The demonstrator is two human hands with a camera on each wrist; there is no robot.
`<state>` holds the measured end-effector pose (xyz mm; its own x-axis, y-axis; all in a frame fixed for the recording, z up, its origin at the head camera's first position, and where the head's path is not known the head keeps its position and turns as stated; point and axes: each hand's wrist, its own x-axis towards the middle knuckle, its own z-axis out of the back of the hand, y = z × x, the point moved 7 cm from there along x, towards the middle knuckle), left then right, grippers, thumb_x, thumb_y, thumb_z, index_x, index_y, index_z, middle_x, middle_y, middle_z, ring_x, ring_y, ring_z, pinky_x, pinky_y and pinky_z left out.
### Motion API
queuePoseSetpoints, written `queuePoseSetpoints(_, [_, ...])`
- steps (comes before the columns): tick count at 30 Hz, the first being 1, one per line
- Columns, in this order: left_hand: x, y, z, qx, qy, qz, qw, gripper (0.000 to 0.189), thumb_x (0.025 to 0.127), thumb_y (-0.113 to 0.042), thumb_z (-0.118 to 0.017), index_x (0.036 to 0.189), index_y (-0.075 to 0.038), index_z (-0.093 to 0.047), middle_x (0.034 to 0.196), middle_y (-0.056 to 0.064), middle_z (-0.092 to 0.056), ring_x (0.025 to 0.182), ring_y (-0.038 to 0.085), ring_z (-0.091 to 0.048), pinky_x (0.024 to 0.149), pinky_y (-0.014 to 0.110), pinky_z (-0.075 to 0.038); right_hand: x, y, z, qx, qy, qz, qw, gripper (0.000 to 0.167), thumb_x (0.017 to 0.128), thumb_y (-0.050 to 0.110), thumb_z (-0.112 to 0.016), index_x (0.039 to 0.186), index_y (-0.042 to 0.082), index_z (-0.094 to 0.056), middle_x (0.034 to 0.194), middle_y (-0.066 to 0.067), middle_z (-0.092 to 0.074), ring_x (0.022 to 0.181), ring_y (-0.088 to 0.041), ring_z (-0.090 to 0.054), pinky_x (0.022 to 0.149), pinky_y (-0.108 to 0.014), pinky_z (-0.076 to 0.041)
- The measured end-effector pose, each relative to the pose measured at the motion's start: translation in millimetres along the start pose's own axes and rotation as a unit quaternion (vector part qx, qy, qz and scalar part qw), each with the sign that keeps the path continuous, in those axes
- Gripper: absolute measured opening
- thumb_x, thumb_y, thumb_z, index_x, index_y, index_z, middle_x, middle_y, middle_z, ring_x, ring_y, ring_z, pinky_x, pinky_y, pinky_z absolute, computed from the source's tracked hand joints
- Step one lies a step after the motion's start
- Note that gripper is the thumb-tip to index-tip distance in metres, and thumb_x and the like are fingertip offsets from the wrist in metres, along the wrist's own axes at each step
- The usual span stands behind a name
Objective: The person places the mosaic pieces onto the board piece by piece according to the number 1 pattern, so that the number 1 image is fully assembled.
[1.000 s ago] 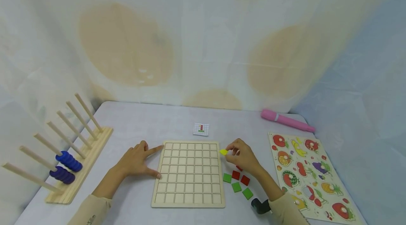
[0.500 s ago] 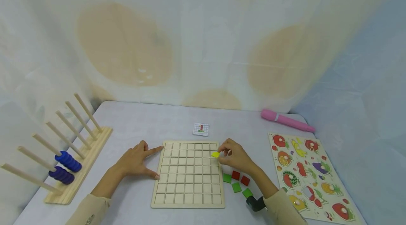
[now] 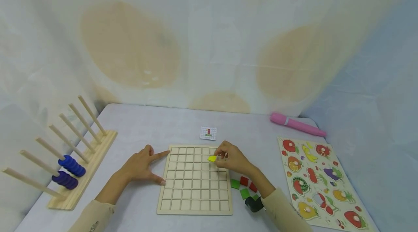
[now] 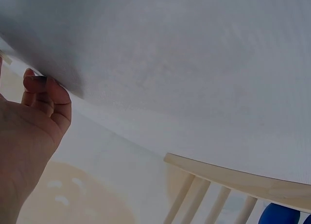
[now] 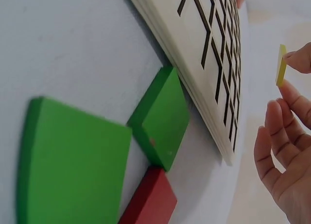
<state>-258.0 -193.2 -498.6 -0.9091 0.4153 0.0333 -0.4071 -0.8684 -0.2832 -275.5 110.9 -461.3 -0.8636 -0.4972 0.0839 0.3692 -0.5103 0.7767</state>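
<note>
A wooden grid board (image 3: 192, 184) with rows of square cells lies flat on the table. My right hand (image 3: 233, 157) pinches a yellow square tile (image 3: 212, 158) between thumb and finger, over the upper right part of the board. The right wrist view shows the yellow tile (image 5: 281, 66) edge-on in the fingertips, above the board (image 5: 194, 83). My left hand (image 3: 138, 165) rests at the board's left edge, index finger and thumb spread along it; its other fingers are curled. A small printed card (image 3: 208, 133) with a coloured pattern lies behind the board.
Green tiles (image 3: 244, 193) and red tiles (image 3: 244, 180) lie right of the board, partly hidden by the right arm and its black wrist device (image 3: 254, 204). A wooden peg rack (image 3: 94, 159) with blue rings stands left. A fruit puzzle board (image 3: 313, 184) and pink marker (image 3: 297, 124) lie right.
My right hand has carried the yellow tile leftward, from beside the board's right edge to over its cells. My left hand has stayed at the left edge.
</note>
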Motion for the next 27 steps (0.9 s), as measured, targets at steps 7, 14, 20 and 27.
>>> queuePoseSetpoints(7, [0.6,0.8,-1.6,-0.005,0.001,0.003,1.0,0.109,0.052,-0.086,-0.071,0.145,-0.034,-0.051,0.098,0.002,-0.036,0.066,0.014,-0.031,0.057,0.026,-0.027,13.1,7,-12,-0.013,0.017,0.014,0.9997,0.016,0.078,0.01,-0.073,0.095,0.009,-0.07,0.096,-0.006,-0.057,0.084,-0.02,-0.056,0.082,-0.036,-0.046])
queuePoseSetpoints(14, [2.1,4.0,-5.8,-0.006,0.006,0.004,1.0,0.111,0.051,-0.088,-0.069,0.147,-0.035,-0.049,0.099,0.002,-0.036,0.066,0.014,-0.031,0.057,0.026,-0.028,24.9,11,-22,-0.038,0.028,0.006,0.9989,0.017,0.079,0.014,-0.072,0.096,0.01,-0.071,0.096,-0.003,-0.056,0.085,-0.016,-0.054,0.077,-0.031,-0.046])
queuePoseSetpoints(20, [1.8,3.8,-4.5,-0.009,0.012,0.011,0.9998,0.111,0.051,-0.088,-0.07,0.147,-0.035,-0.048,0.099,0.002,-0.037,0.068,0.015,-0.032,0.058,0.027,-0.028,34.1,15,-31,-0.042,0.041,0.023,0.998,0.017,0.08,0.015,-0.071,0.097,0.01,-0.071,0.097,-0.004,-0.056,0.082,-0.016,-0.054,0.075,-0.029,-0.046])
queuePoseSetpoints(27, [0.9,2.8,-2.7,-0.013,0.012,0.011,0.9998,0.111,0.051,-0.086,-0.071,0.147,-0.035,-0.049,0.099,0.002,-0.036,0.068,0.015,-0.032,0.057,0.026,-0.028,46.0,16,-43,-0.09,0.049,0.023,0.9945,0.02,0.08,0.018,-0.071,0.098,0.012,-0.072,0.095,0.001,-0.055,0.081,-0.01,-0.052,0.069,-0.025,-0.045])
